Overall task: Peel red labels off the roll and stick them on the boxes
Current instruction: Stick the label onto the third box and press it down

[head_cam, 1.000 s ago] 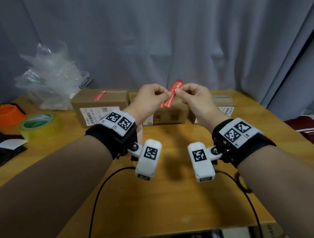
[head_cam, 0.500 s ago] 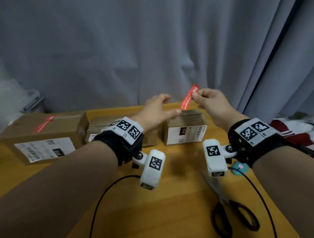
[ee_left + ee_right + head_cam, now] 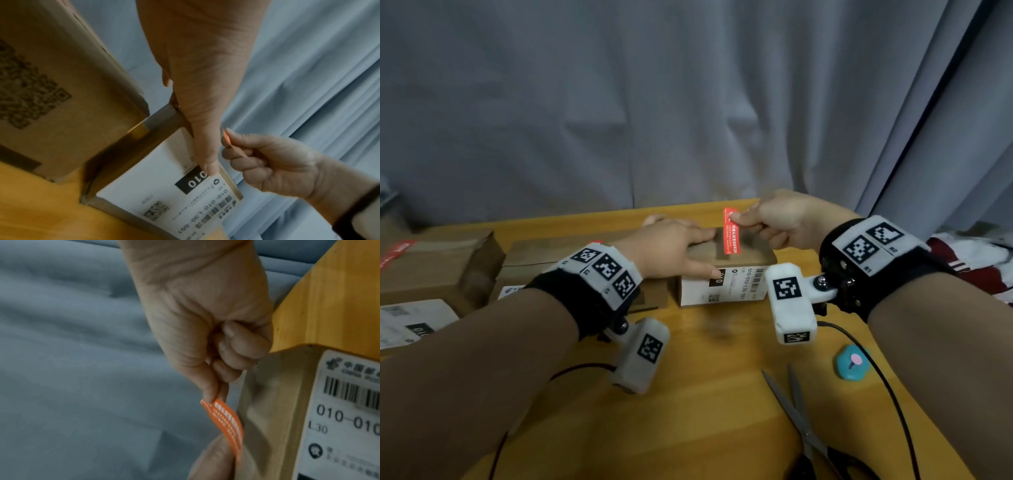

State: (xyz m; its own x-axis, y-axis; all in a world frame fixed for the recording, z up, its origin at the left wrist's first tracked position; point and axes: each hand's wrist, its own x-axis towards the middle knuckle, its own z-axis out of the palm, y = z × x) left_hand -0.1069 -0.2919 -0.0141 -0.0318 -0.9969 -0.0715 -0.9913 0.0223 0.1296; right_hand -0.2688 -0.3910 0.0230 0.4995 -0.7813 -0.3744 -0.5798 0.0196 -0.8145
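A small cardboard box [image 3: 753, 255] with a white shipping label on its front stands at the far middle of the table. My left hand [image 3: 674, 246] lies flat on the box's top, fingers straight, thumb down the front face [image 3: 207, 164]. My right hand [image 3: 774, 219] pinches the top end of a red label [image 3: 731, 233] between thumb and forefinger. The label [image 3: 228, 425] hangs down over the box top, its lower end close to my left fingers; whether it touches the box is unclear. The label roll is out of view.
Two more boxes stand to the left, a middle one [image 3: 541, 253] and a far-left one [image 3: 438, 263] with a red label [image 3: 395, 251] on top. Scissors [image 3: 801, 421] and a small teal object [image 3: 852, 361] lie near the front right. A grey curtain [image 3: 654, 102] hangs behind the table.
Both hands moved down and right to the small box. My left hand let go of the label and came to rest on the box top. My right hand lowered the label over it.
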